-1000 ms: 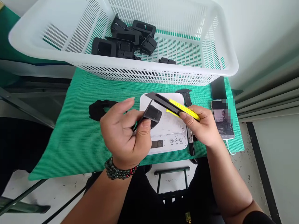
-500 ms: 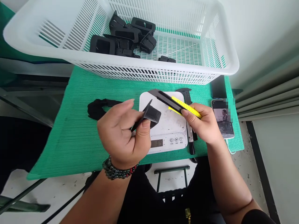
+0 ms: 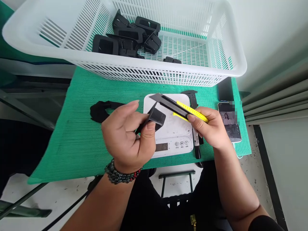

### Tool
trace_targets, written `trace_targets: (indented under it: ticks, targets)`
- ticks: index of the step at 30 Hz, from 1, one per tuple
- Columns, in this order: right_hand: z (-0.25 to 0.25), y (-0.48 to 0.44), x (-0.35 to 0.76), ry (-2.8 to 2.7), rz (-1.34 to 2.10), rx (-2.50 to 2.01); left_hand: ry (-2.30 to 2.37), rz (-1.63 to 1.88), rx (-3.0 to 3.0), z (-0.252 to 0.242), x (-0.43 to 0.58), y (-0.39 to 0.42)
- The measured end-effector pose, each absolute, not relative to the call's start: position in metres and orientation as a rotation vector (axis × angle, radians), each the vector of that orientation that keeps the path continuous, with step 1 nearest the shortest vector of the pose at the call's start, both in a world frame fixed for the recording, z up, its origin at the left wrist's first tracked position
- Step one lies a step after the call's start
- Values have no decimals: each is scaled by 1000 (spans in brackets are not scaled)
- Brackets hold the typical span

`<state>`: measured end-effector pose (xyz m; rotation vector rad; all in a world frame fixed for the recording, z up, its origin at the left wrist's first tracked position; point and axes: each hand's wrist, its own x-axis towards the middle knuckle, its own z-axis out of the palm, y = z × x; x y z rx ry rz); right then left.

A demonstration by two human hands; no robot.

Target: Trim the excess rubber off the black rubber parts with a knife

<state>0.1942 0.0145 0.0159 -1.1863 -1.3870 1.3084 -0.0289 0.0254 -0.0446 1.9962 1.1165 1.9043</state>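
Note:
My left hand [image 3: 127, 134] is closed on a small black plastic part [image 3: 156, 117], held above a white digital scale [image 3: 178, 134]. My right hand [image 3: 211, 128] grips a yellow and black utility knife [image 3: 183, 109]; its dark blade end reaches left and lies right above the part's top edge. A bead bracelet [image 3: 120, 175] circles my left wrist. Both hands hover over the green mesh mat [image 3: 77, 134].
A white slotted basket [image 3: 154, 72] with several black plastic parts [image 3: 127, 41] stands at the back. Black scraps [image 3: 102, 110] lie left of the scale. A black caliper [image 3: 193, 98], a marker [image 3: 197, 147] and a lit phone [image 3: 229, 123] lie to the right.
The knife's blade end has shifted slightly left and down toward the part. My left hand keeps its hold on the part with only small shifts.

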Motion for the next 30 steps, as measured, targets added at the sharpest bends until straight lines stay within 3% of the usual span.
trace_targets:
  ticks: [3, 9, 15, 21, 26, 30]
  targets:
    - [16, 13, 194, -1441, 1358, -1142, 1121, 1941, 2070, -37, -25, 26]
    - [12, 17, 195, -1447, 1086, -1364, 1001, 1907, 2353, -22, -23, 26]
    - [15, 15, 195, -1422, 1369, -1136, 1115, 1914, 2270, -25, -24, 24]
    - [12, 18, 195, -1423, 1172, -1346, 1049, 1847, 2309, -36, -31, 24]
    - [15, 15, 196, -1400, 1408, -1128, 1143, 1913, 2179, -30, -24, 22]
    - [15, 15, 196, -1474, 1370, -1126, 1118, 1918, 2235, -25, -22, 22]
